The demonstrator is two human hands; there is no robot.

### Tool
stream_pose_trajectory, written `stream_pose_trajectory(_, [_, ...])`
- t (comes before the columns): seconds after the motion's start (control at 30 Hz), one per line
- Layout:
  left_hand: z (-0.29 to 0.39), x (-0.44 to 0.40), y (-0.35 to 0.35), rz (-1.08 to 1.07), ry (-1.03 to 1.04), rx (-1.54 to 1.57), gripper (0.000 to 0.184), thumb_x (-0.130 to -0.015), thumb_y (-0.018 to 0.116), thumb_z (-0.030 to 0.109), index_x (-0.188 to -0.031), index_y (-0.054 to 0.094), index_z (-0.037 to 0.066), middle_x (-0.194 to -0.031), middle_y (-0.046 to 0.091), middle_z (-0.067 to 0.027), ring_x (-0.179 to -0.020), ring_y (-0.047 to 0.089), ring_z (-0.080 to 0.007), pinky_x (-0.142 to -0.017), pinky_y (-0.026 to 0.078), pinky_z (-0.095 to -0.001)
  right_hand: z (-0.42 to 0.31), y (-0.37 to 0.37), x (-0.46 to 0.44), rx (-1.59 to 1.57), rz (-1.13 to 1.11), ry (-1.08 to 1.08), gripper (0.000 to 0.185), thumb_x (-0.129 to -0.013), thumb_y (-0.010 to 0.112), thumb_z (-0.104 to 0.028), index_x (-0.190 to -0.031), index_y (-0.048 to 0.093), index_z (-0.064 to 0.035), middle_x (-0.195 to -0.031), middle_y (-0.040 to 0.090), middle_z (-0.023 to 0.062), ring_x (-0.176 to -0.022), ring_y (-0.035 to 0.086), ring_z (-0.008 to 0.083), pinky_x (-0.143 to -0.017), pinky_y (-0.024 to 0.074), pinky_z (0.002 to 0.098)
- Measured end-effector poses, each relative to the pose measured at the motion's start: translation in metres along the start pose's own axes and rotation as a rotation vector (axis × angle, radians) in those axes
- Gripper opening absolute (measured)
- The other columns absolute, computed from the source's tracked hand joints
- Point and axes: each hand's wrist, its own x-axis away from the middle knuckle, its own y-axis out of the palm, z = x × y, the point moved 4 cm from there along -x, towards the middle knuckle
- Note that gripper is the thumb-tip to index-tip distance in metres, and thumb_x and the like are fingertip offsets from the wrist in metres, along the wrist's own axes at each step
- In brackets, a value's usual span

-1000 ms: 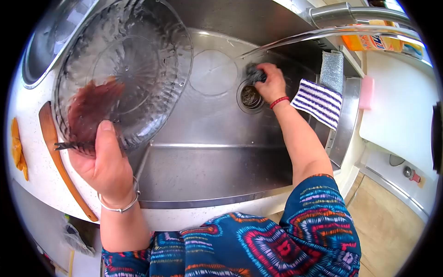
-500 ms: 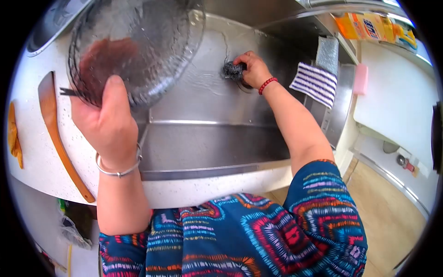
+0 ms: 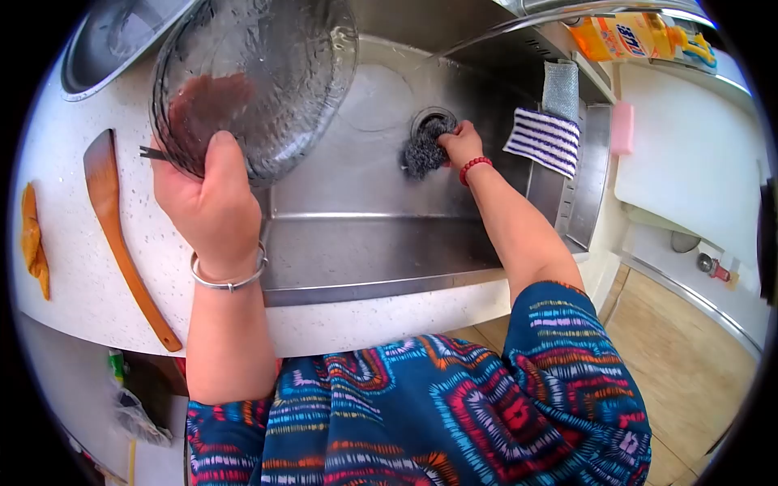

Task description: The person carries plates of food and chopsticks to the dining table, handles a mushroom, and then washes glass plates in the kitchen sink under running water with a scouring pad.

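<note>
My left hand (image 3: 212,194) is closed around the edge of a wet, clear round glass dish (image 3: 284,89), held tilted above the left side of the sink (image 3: 381,243). Through the glass a reddish-brown patch shows, and a small black pronged piece (image 3: 151,152) sticks out beside the hand. Whether the dish is a bowl or a lid, I cannot tell. Down in the sink, my right hand (image 3: 462,146) pinches a dark steel wool scourer (image 3: 423,152). The scourer hangs over part of the drain (image 3: 429,118) and hides its near side.
A wooden spatula (image 3: 113,227) and a brown-orange item (image 3: 34,243) lie on the left counter, near a metal basin (image 3: 121,44). Striped cloth (image 3: 543,142) and silvery cloth (image 3: 561,89) hang at the sink's right. Beyond are an orange detergent bottle (image 3: 620,38), a pink block (image 3: 622,128) and a white board (image 3: 681,154).
My right hand has drawn the scourer slightly toward me, and the drain's ring now shows. The glass dish stays in my left hand, tilted a little differently. The whole view has shifted slightly.
</note>
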Motion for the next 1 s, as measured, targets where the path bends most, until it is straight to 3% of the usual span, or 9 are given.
stream_pose_trajectory(0.1, [0.003, -0.005, 0.004, -0.026, 0.017, -0.002, 0.038, -0.073, 0.034, -0.012, -0.109, 0.044, -0.007, -0.101, 0.056, -0.0157, -0.095, 0.055, -0.0224, -0.087, 0.040, -0.0317, -0.037, 0.034, 0.015, 0.158, -0.129, -0.435, 0.025, -0.059, 0.061, -0.007, -0.081, 0.050, -0.0028, -0.078, 0.054, 0.0109, -0.070, 0.054, 0.0223, -0.061, 0.0445, 0.0315])
stream_pose_trajectory(0.17, [0.004, -0.005, 0.004, -0.019, 0.002, -0.006, 0.038, -0.073, 0.034, -0.012, -0.109, 0.044, -0.007, -0.101, 0.055, -0.0158, -0.095, 0.054, -0.0228, -0.087, 0.040, -0.0322, -0.067, 0.066, 0.061, 0.337, -0.393, -0.903, 0.027, -0.059, 0.061, -0.007, -0.085, 0.052, -0.0072, -0.087, 0.053, 0.0125, -0.085, 0.052, 0.0296, -0.073, 0.0435, 0.0347])
stream_pose_trajectory(0.23, [0.003, -0.003, 0.006, -0.011, -0.012, -0.010, 0.039, -0.072, 0.034, -0.013, -0.109, 0.044, -0.007, -0.101, 0.055, -0.0159, -0.095, 0.054, -0.0233, -0.087, 0.040, -0.0328, -0.067, 0.078, 0.067, 0.651, -0.338, -0.869, 0.025, -0.062, 0.059, -0.007, -0.086, 0.053, -0.0081, -0.091, 0.052, 0.0128, -0.088, 0.051, 0.0307, -0.075, 0.0439, 0.0368])
stream_pose_trajectory(0.37, [0.003, -0.003, 0.004, 0.012, -0.012, 0.047, 0.038, -0.073, 0.033, -0.012, -0.109, 0.044, -0.007, -0.102, 0.055, -0.0168, -0.095, 0.054, -0.0245, -0.088, 0.040, -0.0354, -0.077, 0.044, 0.029, 0.655, 0.080, -0.738, 0.020, -0.063, 0.053, -0.003, -0.083, 0.053, -0.0056, -0.088, 0.053, 0.0150, -0.086, 0.051, 0.0324, -0.074, 0.0428, 0.0385])
stream_pose_trajectory(0.57, [0.011, -0.006, 0.006, 0.161, 0.009, 0.100, 0.038, -0.073, 0.033, -0.011, -0.109, 0.042, -0.007, -0.104, 0.053, -0.0189, -0.097, 0.053, -0.0267, -0.088, 0.040, -0.0374, -0.141, 0.127, 0.110, 0.333, -0.222, -1.115, 0.020, -0.067, 0.052, -0.004, -0.087, 0.052, -0.0040, -0.094, 0.050, 0.0171, -0.089, 0.050, 0.0332, -0.077, 0.0435, 0.0388])
stream_pose_trajectory(0.7, [0.011, -0.007, 0.011, 0.188, -0.024, 0.165, 0.038, -0.073, 0.033, -0.011, -0.109, 0.042, -0.007, -0.104, 0.053, -0.0189, -0.097, 0.053, -0.0270, -0.088, 0.040, -0.0373, -0.147, 0.144, 0.107, 0.427, -0.266, -0.847, 0.019, -0.072, 0.049, -0.006, -0.091, 0.054, -0.0075, -0.097, 0.050, 0.0182, -0.091, 0.051, 0.0327, -0.076, 0.0453, 0.0394])
stream_pose_trajectory(0.77, [0.009, -0.008, 0.009, 0.179, -0.015, 0.180, 0.038, -0.073, 0.032, -0.012, -0.109, 0.042, -0.007, -0.104, 0.053, -0.0189, -0.096, 0.053, -0.0269, -0.088, 0.040, -0.0372, -0.135, 0.131, 0.080, 0.506, -0.143, -0.854, 0.022, -0.071, 0.052, -0.008, -0.093, 0.054, -0.0098, -0.099, 0.049, 0.0180, -0.091, 0.052, 0.0334, -0.078, 0.0449, 0.0389])
stream_pose_trajectory(0.9, [0.016, -0.009, 0.001, 0.197, -0.037, 0.156, 0.039, -0.072, 0.032, -0.011, -0.109, 0.042, -0.007, -0.102, 0.054, -0.0188, -0.095, 0.054, -0.0266, -0.087, 0.040, -0.0369, -0.103, 0.072, 0.044, 0.457, -0.004, -0.527, 0.031, -0.067, 0.053, -0.006, -0.097, 0.052, -0.0076, -0.097, 0.049, 0.0204, -0.090, 0.052, 0.0346, -0.078, 0.0436, 0.0390])
stream_pose_trajectory(1.0, [0.020, -0.011, 0.004, 0.217, -0.033, 0.113, 0.040, -0.071, 0.032, -0.011, -0.109, 0.041, -0.006, -0.102, 0.054, -0.0189, -0.093, 0.054, -0.0265, -0.087, 0.040, -0.0366, -0.134, 0.079, 0.045, 0.363, 0.043, -0.587, 0.030, -0.067, 0.055, -0.006, -0.096, 0.053, -0.0077, -0.100, 0.048, 0.0201, -0.090, 0.052, 0.0345, -0.078, 0.0439, 0.0391])
